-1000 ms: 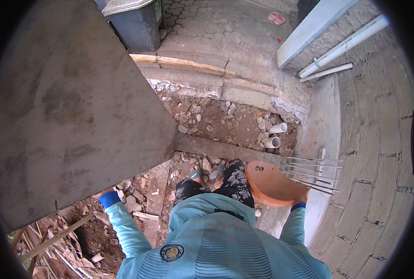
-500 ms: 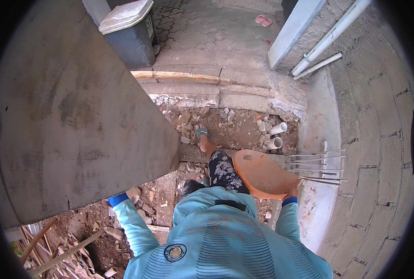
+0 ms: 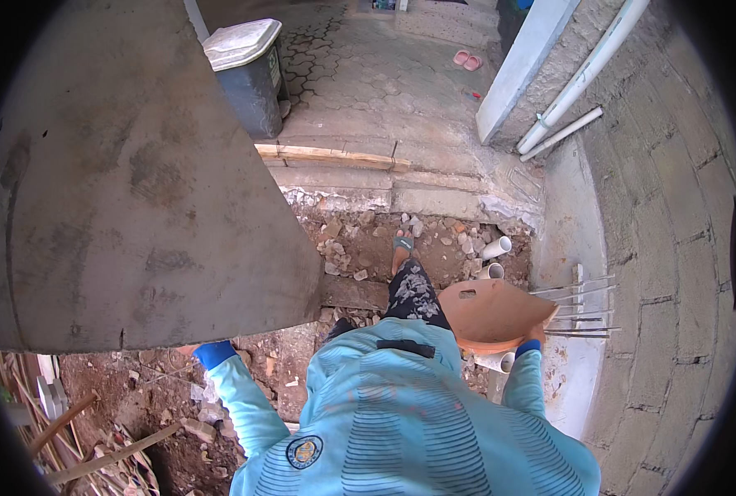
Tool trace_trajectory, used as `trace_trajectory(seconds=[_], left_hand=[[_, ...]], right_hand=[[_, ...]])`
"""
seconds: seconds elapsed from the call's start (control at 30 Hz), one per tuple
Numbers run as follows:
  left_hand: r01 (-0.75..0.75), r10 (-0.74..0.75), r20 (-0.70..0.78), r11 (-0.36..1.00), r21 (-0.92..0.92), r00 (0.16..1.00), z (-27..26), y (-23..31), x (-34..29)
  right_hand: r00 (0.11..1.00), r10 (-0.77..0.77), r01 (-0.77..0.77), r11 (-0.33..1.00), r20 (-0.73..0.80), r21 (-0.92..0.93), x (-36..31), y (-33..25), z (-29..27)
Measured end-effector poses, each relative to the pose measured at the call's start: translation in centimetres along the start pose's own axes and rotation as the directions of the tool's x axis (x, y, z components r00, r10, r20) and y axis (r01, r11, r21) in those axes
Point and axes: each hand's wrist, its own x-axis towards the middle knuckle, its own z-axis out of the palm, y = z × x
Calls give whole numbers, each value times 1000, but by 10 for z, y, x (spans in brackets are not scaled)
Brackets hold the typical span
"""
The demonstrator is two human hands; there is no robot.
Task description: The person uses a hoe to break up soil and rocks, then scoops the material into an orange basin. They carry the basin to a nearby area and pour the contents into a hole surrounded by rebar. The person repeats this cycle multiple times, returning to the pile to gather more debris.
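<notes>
Beside the person's pale-blue striped shirt [image 3: 401, 413], the right hand [image 3: 537, 335] grips the rim of a shallow orange plastic tub [image 3: 498, 312] that hangs tilted near the right thigh, while the left hand [image 3: 188, 350] is mostly hidden at the lower edge of a broad grey concrete surface [image 3: 153, 215], its grip impossible to tell. Past the tub, round white pipes [image 3: 495, 248] jut from brown rubble [image 3: 360, 238]; farther off stands a dark-grey bin with a pale lid [image 3: 252, 91].

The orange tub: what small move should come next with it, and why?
Probably ease the orange tub a little to the left with the right hand, which grips its rim: in this view its right edge sits very near the thin rods by the wall, so it might catch on them.
</notes>
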Motion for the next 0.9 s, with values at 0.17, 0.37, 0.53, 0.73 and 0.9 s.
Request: trace_trajectory(seconds=[0.17,0.37,0.53,0.73,0.9], left_hand=[[60,-58,40,998,-31,997,18,-15,-12],[-12,12,-4,1000,6,1000,3,7,19],[11,-12,-20,1000,-11,1000,1,-17,28],[78,-69,-123,994,73,990,-28,-71,19],[-184,-462,371,400,898,805,-27,-173,-45]], right_hand=[[988,-116,134,969,97,-206,55,7,-5],[982,187,-176,965,-38,196,-26,20,23],[967,166,-154,985,-192,72,10,53,-34],[996,-19,-47,694,-83,-719,-8,54,-51],[988,65,-145,721,-142,-678,-6,23,-67]])
